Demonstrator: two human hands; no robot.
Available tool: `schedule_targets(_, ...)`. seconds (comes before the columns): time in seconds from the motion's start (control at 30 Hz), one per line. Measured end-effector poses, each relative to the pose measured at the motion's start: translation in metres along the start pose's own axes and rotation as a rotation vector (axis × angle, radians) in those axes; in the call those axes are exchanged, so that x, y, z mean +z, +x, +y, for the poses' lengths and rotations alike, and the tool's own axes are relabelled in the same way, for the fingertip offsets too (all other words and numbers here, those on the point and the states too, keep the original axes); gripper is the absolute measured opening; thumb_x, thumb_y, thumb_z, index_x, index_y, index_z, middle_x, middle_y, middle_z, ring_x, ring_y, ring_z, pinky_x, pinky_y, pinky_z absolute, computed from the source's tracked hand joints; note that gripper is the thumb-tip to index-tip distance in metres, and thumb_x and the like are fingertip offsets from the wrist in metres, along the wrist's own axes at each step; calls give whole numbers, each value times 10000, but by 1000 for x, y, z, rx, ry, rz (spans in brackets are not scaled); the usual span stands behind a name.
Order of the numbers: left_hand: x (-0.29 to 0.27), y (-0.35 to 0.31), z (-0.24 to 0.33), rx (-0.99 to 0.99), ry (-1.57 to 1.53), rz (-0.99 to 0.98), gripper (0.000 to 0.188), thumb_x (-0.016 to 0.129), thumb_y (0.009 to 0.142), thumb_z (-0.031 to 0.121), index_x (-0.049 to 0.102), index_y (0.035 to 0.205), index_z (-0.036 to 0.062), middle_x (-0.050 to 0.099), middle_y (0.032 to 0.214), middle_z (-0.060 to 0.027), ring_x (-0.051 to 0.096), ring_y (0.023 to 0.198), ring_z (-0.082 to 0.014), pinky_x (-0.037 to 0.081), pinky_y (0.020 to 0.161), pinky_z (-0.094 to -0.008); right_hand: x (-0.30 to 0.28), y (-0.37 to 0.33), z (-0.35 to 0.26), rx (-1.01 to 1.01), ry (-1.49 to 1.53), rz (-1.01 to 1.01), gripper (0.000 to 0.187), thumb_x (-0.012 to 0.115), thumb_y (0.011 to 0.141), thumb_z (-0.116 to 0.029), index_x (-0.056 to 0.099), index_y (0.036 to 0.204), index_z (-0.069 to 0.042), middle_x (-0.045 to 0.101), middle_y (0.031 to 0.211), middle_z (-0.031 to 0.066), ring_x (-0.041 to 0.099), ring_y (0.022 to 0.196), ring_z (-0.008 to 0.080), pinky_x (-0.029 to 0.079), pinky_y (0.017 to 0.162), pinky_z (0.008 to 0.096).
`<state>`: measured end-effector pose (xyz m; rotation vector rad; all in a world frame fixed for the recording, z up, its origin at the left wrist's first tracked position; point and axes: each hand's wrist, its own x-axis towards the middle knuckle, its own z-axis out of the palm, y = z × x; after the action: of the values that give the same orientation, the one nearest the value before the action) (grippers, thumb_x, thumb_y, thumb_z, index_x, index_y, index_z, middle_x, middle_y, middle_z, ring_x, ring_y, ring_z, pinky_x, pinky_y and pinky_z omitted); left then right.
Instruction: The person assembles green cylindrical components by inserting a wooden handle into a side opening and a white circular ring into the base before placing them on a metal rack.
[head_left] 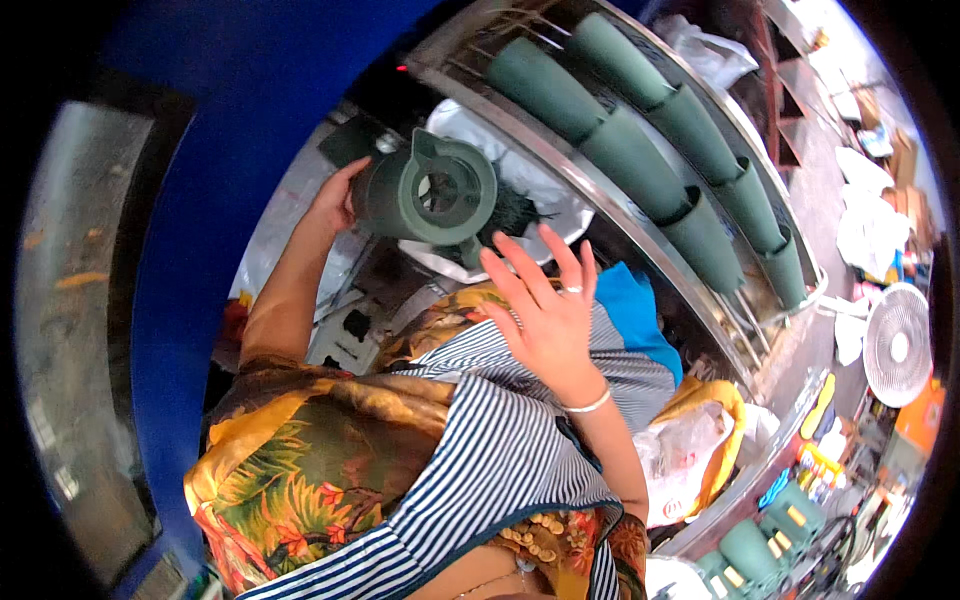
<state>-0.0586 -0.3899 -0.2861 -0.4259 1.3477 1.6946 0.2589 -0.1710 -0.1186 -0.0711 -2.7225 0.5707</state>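
Observation:
A dark green plastic jug (385, 195) with a spout and a round open mouth is tilted so that its mouth faces me. My left hand (345, 195) grips it from its left side, the fingers partly hidden behind it. To the right of the jug, my right hand (550, 305) is raised with its fingers spread and nothing in it. Behind the jug a white bag (568, 222) holds dark green scraps (510, 212).
A metal rack (640, 235) bears rows of nested green jug bodies (630, 160) at the upper right. A blue machine panel (235, 130) stands on my left. More green jugs (750, 545), a yellow-edged bag (722, 440) and a white fan (897, 345) are at the right.

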Motion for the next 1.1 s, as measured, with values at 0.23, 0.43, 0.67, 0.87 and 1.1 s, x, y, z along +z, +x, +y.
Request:
schedule_targets(0.23,83,70,-22,-34,58,-133,397,661,869,380,660,1108,64,680,1072,-57,626,997,-223,479,902,-376,-1,2,7,176,-107,172,554,709,727,-417,609,1246,-248,526,1333,-4,340,1341,329,140,1103,610)
schedule_targets(0.43,111,57,-49,-42,154,-252,371,601,922,361,647,1114,48,677,1080,-81,640,979,-221,484,895,-348,15,10,7,260,-150,57,530,741,690,-410,635,1179,-236,508,1331,-26,309,1354,353,163,1031,724)
schedule_targets(0.67,108,53,-54,-7,15,-415,352,571,949,329,638,1131,35,677,1087,-70,638,985,-199,489,886,-340,28,22,-1,259,-123,30,562,786,638,-389,650,1154,-213,523,1302,-28,291,1352,386,176,1008,754)
schedule_targets(0.87,113,61,-55,-30,-15,-395,308,590,943,308,650,1095,46,691,1030,-65,656,924,-197,520,841,-353,25,40,8,305,-155,-194,561,766,656,-451,643,1148,-209,554,1255,14,360,1297,423,224,999,722)
schedule_targets(1.1,92,86,-93,-137,-123,-366,329,565,948,332,645,1109,57,660,1145,-104,641,1026,-265,509,911,-434,-16,24,29,291,17,219,511,715,754,-473,643,1165,-178,588,1235,52,414,1253,383,315,1021,531)
